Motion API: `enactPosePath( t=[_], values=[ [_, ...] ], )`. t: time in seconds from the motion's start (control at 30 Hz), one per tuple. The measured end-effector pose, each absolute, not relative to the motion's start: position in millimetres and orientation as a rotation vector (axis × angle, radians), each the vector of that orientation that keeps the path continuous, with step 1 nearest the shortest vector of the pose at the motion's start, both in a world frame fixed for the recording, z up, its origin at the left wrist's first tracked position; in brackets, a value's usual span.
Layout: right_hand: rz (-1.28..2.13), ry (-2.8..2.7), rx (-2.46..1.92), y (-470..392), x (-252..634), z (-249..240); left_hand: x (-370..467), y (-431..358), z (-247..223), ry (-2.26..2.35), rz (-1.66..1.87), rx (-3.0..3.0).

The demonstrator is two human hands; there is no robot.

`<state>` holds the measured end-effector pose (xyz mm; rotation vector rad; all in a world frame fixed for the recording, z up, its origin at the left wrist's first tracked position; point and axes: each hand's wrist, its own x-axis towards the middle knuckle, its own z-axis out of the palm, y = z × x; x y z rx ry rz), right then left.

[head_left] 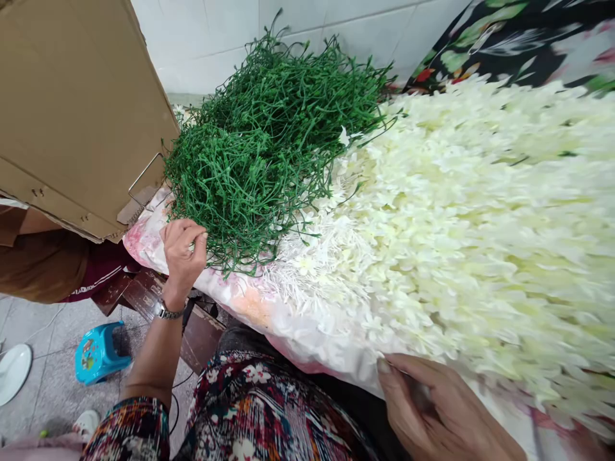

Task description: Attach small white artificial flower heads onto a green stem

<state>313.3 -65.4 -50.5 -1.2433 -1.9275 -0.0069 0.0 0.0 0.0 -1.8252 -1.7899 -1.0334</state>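
A worktable covered with a pale pink-flowered plastic sheet [240, 298] fills most of the view. At twelve o'clock lies a tangled heap of green plastic stems [269, 134], and from the centre out to three o'clock spreads a thick bed of cream-white artificial petals [480, 224], the two piles touching along a ragged line.

The left hand [182, 253] sits at nine o'clock of the stem heap, at its near edge, fingers curled narrow and pinched on a few green strands; a wristwatch [170, 312] bands the wrist. The right hand [432, 406] lies at five o'clock at the table's near rim, fingers closed loosely against the sheet's edge just below the petals; whether it holds a petal I cannot tell.

A brown cardboard box [72, 109] leans in at ten o'clock, just beside the stems. Behind, at twelve o'clock, stands a white tiled wall [216, 38]. At one o'clock a dark floral cloth [519, 38] borders the petals. Down at eight o'clock, on the grey tiled floor [48, 384], stands a small blue plastic stool [98, 352]
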Motion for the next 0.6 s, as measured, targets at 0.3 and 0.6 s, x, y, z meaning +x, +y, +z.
enactPosePath(
  t=[0.3,0.6],
  values=[
    [0.066,-1.912,-1.267,-68,315,-53,-1,0,29,-1.672,-1.933,-1.502],
    [0.166,-1.766,-1.308,-70,315,-53,61,-47,52,-1.901,-2.724,-1.742]
  ],
)
